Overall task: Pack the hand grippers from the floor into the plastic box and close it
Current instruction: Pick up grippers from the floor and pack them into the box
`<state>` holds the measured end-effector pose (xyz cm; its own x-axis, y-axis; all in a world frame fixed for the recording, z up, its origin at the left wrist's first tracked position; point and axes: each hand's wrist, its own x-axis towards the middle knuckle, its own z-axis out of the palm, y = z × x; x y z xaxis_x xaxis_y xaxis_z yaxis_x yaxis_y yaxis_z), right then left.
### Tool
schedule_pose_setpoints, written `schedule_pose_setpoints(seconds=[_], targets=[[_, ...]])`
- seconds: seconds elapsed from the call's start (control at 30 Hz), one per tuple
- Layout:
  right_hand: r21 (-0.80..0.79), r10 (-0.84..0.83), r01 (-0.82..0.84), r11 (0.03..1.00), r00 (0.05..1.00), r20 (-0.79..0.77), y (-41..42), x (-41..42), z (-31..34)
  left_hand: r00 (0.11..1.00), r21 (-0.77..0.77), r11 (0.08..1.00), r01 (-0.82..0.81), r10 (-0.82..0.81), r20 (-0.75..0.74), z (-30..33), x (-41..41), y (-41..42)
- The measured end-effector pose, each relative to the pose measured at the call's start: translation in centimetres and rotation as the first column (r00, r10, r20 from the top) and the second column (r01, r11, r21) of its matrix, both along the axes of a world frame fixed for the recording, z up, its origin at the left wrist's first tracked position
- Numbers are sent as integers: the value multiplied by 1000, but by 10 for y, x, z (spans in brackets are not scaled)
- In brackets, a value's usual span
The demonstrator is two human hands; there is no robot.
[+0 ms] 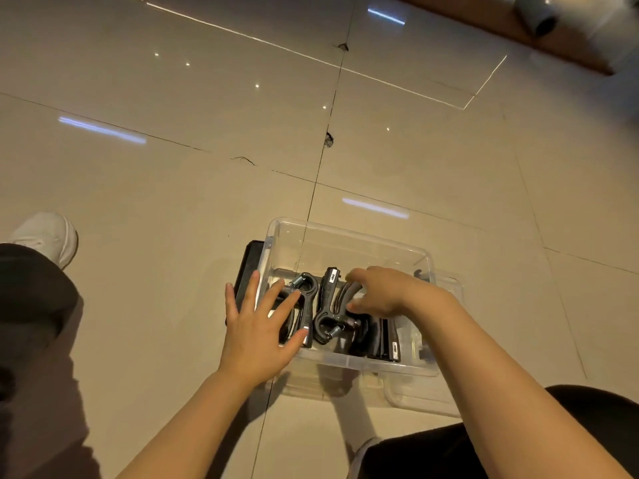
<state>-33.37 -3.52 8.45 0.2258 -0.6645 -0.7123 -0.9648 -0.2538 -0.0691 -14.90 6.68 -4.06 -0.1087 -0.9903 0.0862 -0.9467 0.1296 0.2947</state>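
Fingers (pixel 356 275) of the right hand (pixel 380 292) curl round a black hand gripper (pixel 332 305) lying in the plastic box (pixel 345 236) on the floor, the left hand (pixel 257 326) spread flat alongside; these look rigid, springy and fairly light, best taken by the handles

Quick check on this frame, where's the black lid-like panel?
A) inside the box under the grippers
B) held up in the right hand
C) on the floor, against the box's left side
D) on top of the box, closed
C: the black panel lies flat on the floor against the left wall of the open clear plastic box, partly under the left hand, while the right hand reaches among the hand grippers inside.
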Motion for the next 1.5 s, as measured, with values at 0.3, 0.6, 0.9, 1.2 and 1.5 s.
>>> schedule_pose_setpoints(seconds=[0.3,0.6,0.9,1.2,1.5], targets=[[-347,102,-59,936,989,107,84,-17,113,953,-186,980,-67,7,-304,102,-2,85],[-575,293,-65,816,903,314,169,26,186,960,-346,921,-181,89,-265,217,20,144],[-702,499,-108,704,779,380,210,86,265,946,-529,796,-292,161,-281,292,76,172],[-680,539,-92,727,690,483,181,185,231,901,-404,812,-422,329,-282,307,147,187],[-525,511,-166,835,590,625,87,287,178,791,-208,765,-610,571,-219,285,276,112]])
